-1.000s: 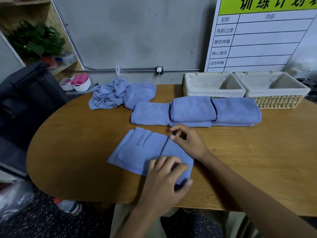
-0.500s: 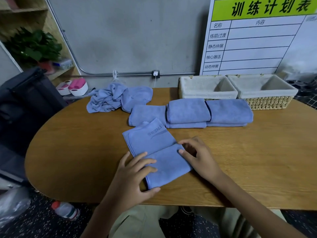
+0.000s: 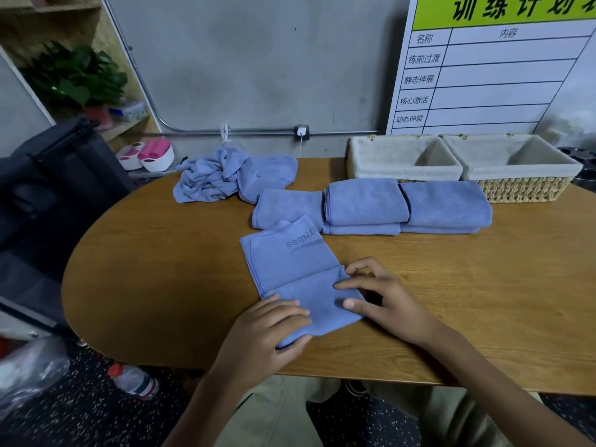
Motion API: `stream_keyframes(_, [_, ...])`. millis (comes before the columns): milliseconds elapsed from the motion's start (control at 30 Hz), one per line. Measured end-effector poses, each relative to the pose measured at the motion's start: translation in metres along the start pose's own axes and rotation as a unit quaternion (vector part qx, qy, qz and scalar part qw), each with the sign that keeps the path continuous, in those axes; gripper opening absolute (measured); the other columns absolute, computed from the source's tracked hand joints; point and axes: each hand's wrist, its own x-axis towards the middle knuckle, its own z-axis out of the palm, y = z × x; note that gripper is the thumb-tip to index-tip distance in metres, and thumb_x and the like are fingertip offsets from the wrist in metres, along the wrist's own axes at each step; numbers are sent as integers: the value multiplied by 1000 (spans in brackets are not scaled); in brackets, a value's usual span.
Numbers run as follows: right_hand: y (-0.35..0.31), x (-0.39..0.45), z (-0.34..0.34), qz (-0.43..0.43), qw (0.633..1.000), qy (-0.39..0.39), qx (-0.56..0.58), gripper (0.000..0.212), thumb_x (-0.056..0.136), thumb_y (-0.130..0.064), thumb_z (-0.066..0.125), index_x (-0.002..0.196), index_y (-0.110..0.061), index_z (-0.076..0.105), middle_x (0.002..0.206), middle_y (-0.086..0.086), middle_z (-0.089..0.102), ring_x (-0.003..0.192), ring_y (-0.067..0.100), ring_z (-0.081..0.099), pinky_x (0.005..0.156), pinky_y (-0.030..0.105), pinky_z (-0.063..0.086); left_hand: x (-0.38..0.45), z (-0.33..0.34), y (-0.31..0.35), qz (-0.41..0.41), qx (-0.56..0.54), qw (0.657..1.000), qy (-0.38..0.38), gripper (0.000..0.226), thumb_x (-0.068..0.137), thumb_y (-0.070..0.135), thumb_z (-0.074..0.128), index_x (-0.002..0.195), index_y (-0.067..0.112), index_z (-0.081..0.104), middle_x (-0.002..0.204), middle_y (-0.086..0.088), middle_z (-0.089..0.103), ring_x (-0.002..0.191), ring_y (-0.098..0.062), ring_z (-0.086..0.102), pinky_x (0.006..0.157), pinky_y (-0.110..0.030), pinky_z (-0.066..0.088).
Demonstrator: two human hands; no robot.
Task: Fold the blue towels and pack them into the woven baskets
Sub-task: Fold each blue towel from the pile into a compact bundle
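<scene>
Left hand [image 3: 271,330] lies at the near, left corner of the towel being folded [image 3: 300,279], its fingers straight and spread flat over the folded flap, the thumb just under the near edge where a little cloth peeks out; it presses down and grips nothing that I can see. That towel lies as a long strip on the wooden table [image 3: 161,269], its long axis running from the near edge, by the hands, away and slightly to the left, toward the lettering printed on its far end. The near end is already doubled over, so the crease crosses the strip between the two hands. Right hand [image 3: 380,301] sits at the right edge of the same flap, fingers loosely bent, the fingertips touching the cloth at the crease line and the thumb resting on the flap; whether it pinches the edge or only presses, I cannot tell.

Both hands are at the near end, and the unfolded part stretches away from them, so the next fold, by my judgement, would go along that axis, either rolling the flap forward or bringing the far end back.

Beyond the far end lie three folded towels [image 3: 364,204] in a row, touching one another, with a crumpled towel [image 3: 225,179] to their left. Behind them to the right stand two woven baskets [image 3: 458,166], side by side, with no towels in them yet.
</scene>
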Motion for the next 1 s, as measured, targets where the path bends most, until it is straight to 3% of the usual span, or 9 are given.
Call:
stream_keyframes(167, [-3,-2,-5,-63,996,-29,-58,53,80,-57,73,128,-34,66,153,-11,38,143,16,35,113,46,36,6,-16,6,-114,-111,986,46,15,86,26,71,95,16,78,101,15,74,97,1,69,99,-33,52])
stream_keyframes(300, [-10,5,1,-67,997,-32,-14,58,75,-51,78,128,-31,66,147,-18,48,144,10,36,115,51,31,15,-35,9,-214,-218,948,86,10,77,30,71,87,28,75,90,16,75,86,-5,72,76,-19,53])
stream_keyframes(467, [-26,15,15,-57,995,27,78,32,79,-35,80,102,-15,76,104,-9,74,103,12,68,99,44,46,10,-42,6,-245,-293,917,118,25,74,33,73,99,28,71,95,7,77,91,-11,72,79,-19,54])
stream_keyframes(600, [-29,5,18,-11,987,29,161,19,77,-16,81,96,-20,78,97,-7,76,96,11,71,84,24,52,-6,-44,-5,-200,-269,942,-16,79,64,54,87,133,41,52,122,18,69,115,-4,65,95,-14,45])
stream_keyframes(667, [-30,4,16,11,977,55,207,22,76,-14,82,92,-29,78,94,-8,77,92,6,70,81,17,51,-6,-46,-7,-223,-234,946,-24,88,53,68,86,132,56,47,117,27,67,108,3,65,89,-9,44])
stream_keyframes(767, [-34,15,13,22,968,102,229,13,76,-25,81,89,-26,78,91,-4,77,87,7,69,76,19,51,4,-40,-4,-271,-240,931,45,80,45,57,84,116,71,50,98,24,70,91,-1,67,75,-17,51])
stream_keyframes(867, [-39,31,10,36,962,130,238,16,81,-31,74,93,-21,78,88,-1,76,83,7,68,72,20,50,24,-36,-4,-288,-250,917,114,65,57,57,76,119,60,54,94,15,69,79,-9,65,64,-31,55])
stream_keyframes(933, [-42,48,9,48,961,139,232,14,90,-27,72,89,-12,74,73,-10,69,71,0,61,64,16,44,39,-34,-10,-291,-257,910,143,67,64,62,73,126,44,54,110,31,64,95,3,64,70,-17,53])
stream_keyframes(1000, [-39,73,10,66,963,158,209,46,93,-43,65,75,0,60,61,-1,50,61,6,47,58,25,34,54,-31,-21,-320,-262,894,175,66,72,57,69,131,32,53,115,43,57,103,12,59,75,-9,49])
